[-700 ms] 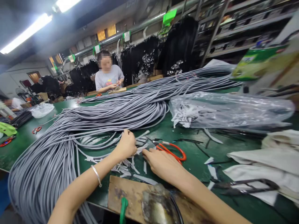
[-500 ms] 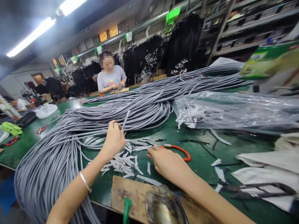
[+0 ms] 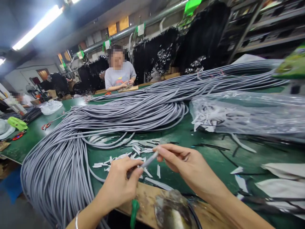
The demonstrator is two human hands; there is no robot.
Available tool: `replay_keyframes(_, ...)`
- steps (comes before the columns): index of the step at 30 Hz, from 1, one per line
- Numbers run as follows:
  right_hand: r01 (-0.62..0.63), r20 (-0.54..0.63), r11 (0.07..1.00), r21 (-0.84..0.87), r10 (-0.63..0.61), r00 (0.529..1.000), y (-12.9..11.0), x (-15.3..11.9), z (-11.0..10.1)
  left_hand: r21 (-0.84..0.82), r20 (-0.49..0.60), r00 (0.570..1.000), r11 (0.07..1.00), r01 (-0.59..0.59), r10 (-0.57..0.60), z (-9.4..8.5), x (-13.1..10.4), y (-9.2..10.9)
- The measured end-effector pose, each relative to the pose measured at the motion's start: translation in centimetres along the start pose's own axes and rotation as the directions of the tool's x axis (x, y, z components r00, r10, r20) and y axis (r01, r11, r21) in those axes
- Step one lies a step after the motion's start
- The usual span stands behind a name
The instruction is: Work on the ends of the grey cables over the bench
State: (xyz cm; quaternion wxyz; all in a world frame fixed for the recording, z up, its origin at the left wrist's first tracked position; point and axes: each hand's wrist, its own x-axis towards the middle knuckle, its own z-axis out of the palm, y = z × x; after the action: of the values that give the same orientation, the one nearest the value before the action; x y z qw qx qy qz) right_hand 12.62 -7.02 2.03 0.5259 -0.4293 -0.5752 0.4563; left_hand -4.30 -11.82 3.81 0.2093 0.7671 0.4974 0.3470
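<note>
Green table (image 3: 209,159), grey cable bundle (image 3: 119,117) alongside

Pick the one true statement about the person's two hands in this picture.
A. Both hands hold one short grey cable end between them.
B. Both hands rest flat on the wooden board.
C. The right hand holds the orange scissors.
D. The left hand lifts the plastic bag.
A: the left hand and the right hand each pinch the same short grey cable end above the green table.
</note>
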Motion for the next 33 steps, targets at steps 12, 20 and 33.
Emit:
replay_keyframes(12, 0.019, 0.085, 0.995, -0.097, -0.011, 0.996, 0.2, -1.0, 0.9, -0.630, -0.010, 0.940, 0.733, 0.259, -0.341, 4.2, -0.3, -0.9)
replay_keyframes(20, 0.390, 0.078, 0.723, -0.570, -0.424, 0.902, 1.3, -1.7, 0.8, -0.683, -0.219, 0.869, 0.706, 0.188, -0.443, 4.7, 0.4, -0.9)
replay_keyframes(33, 0.493, 0.182, 0.580, -0.648, -0.511, 0.840, 0.7, -1.8, 0.9, -0.634, -0.235, 0.903, 0.761, 0.138, -0.360, 4.9, -0.1, -1.5)
